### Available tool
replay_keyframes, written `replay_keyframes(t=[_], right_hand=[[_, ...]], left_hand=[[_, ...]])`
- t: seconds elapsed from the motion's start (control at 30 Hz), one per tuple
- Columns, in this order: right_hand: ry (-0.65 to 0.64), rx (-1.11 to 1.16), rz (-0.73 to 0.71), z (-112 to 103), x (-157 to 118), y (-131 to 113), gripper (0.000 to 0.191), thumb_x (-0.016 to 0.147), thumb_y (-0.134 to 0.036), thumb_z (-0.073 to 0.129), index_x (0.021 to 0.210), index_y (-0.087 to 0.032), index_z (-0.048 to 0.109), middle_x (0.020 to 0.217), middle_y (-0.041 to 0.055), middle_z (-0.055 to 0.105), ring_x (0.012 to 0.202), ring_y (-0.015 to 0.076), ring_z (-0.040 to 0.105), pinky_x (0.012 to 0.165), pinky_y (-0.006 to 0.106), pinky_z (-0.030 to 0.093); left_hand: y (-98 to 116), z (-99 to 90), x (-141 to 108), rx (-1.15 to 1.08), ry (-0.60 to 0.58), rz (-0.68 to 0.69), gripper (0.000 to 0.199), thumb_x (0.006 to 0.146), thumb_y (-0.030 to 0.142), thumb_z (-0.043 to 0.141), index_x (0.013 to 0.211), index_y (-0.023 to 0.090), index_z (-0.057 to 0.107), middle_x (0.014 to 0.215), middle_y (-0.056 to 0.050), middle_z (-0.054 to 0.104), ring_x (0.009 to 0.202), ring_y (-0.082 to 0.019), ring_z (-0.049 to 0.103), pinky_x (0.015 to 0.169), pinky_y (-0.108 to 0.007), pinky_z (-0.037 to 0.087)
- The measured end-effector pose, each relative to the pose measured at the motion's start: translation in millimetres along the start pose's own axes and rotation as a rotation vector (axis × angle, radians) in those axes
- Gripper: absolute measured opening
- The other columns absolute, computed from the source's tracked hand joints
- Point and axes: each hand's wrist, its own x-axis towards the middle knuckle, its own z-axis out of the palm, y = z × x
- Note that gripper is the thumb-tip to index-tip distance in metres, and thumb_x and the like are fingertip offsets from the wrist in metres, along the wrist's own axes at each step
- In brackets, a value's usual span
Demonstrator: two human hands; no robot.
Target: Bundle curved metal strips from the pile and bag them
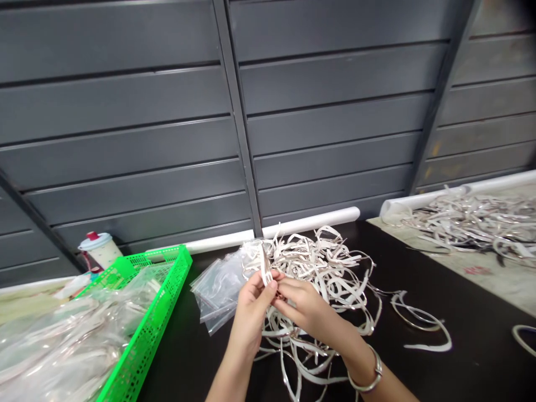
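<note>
Over the black table, my left hand (254, 301) pinches a small bundle of white strips (265, 267) that stands up above the fingertips. Close against it, my right hand (304, 304) has its fingers closed at the lower end of the same strips; a bangle is on that wrist. Behind and beneath the hands spreads a tangled pile of white strips (330, 273) with shiny brownish edges. Clear plastic bags (221, 287) lie stacked just left of the hands.
A green basket (157, 312) at the left holds filled clear bags (71, 340). Behind it stands a cup with a blue lid (100, 248). White tubes (310, 220) run along the grey wall. Another strip pile (481, 223) lies at the right.
</note>
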Motion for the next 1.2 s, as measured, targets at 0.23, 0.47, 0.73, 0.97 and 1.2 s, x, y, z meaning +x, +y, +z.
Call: replay_keyframes(t=[0.23, 0.47, 0.73, 0.97, 1.2], right_hand=[[0.106, -0.117, 0.338, -45, -4, 46, 0.019, 0.084, -0.029, 0.053, 0.089, -0.020, 0.069, 0.088, 0.0051, 0.068, 0.078, 0.0195, 0.061, 0.073, 0.033, 0.046], [0.319, 0.253, 0.416, -43, -4, 59, 0.046, 0.081, -0.037, 0.056, 0.123, -0.021, 0.050, 0.096, 0.0049, 0.061, 0.058, 0.0113, 0.054, 0.055, 0.027, 0.045], [0.091, 0.822, 0.322, -25, 2, 29, 0.023, 0.082, -0.036, 0.062, 0.072, -0.016, 0.058, 0.046, -0.0048, 0.054, 0.043, 0.0066, 0.048, 0.048, 0.019, 0.041], [0.378, 1.090, 0.298, -22, 2, 23, 0.024, 0.075, -0.038, 0.071, 0.075, -0.017, 0.058, 0.063, -0.0001, 0.065, 0.056, 0.0097, 0.063, 0.047, 0.015, 0.046], [0.223, 0.988, 0.330, -11, 7, 42, 0.023, 0.079, -0.041, 0.064, 0.081, -0.018, 0.058, 0.067, -0.0001, 0.061, 0.061, 0.0126, 0.061, 0.054, 0.023, 0.050]], left_hand=[[7, -0.6, 0, -0.057, 0.111, 0.132, 0.020, 0.080, 0.036, 0.061, 0.088, 0.018, 0.056, 0.058, 0.002, 0.060, 0.062, -0.013, 0.055, 0.068, -0.025, 0.042], [6, -3.9, -3, 0.609, -0.172, 0.096, 0.022, 0.087, 0.036, 0.047, 0.095, 0.019, 0.058, 0.058, 0.002, 0.055, 0.057, -0.014, 0.048, 0.060, -0.026, 0.037], [11, 2.7, -6, 1.078, -0.304, 0.338, 0.021, 0.089, 0.024, 0.042, 0.086, 0.023, 0.062, 0.076, 0.000, 0.063, 0.075, -0.018, 0.057, 0.100, -0.045, 0.029], [-3, -5.2, 2, 0.425, 0.182, 0.278, 0.059, 0.077, 0.038, 0.064, 0.130, 0.026, 0.042, 0.143, -0.009, 0.035, 0.132, -0.027, 0.031, 0.106, -0.042, 0.028], [9, -7.5, 12, -0.524, 0.034, -0.272, 0.009, 0.082, 0.023, 0.060, 0.078, 0.015, 0.062, 0.058, 0.002, 0.058, 0.060, -0.011, 0.061, 0.064, -0.025, 0.052]])
